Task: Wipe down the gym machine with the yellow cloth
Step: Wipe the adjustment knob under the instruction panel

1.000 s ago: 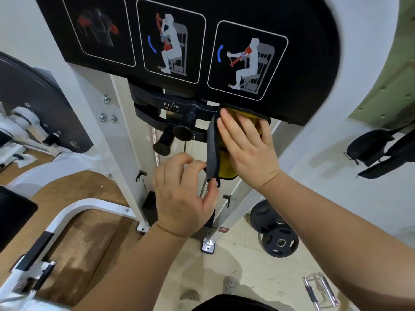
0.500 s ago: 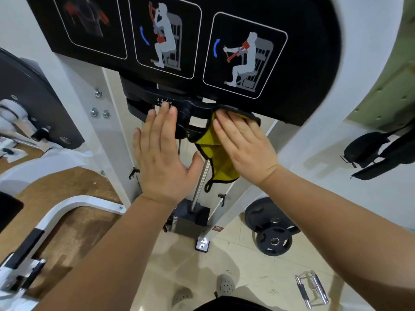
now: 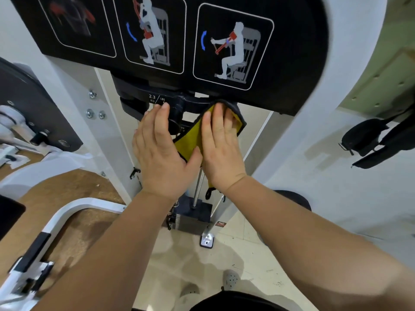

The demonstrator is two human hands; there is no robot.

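Note:
The gym machine fills the top of the view: a black instruction panel [image 3: 292, 63] with exercise pictures, a black weight-adjust bracket [image 3: 139, 95] marked 2.3 KG, and a steel rod [image 3: 198, 189] running down to the weight stack [image 3: 193, 217]. The yellow cloth [image 3: 190, 135], edged in black, hangs under the panel's lower edge. My right hand [image 3: 221, 149] lies flat on the cloth, pressing it against the machine, fingers straight. My left hand [image 3: 160, 151] is flat and empty beside it, fingertips on the black bracket, thumb over the cloth's lower left edge.
White frame uprights [image 3: 107, 122] flank the stack. A white bench frame [image 3: 56, 225] and brown floor lie at lower left, a black pad [image 3: 29, 104] at left. Black straps [image 3: 377, 140] hang on the right wall. A weight plate [image 3: 294, 196] sits behind my right forearm.
My left hand let go of the cloth's hanging edge, rose and flattened against the black bracket. The right hand stayed pressed on the cloth, which now shows more yellow.

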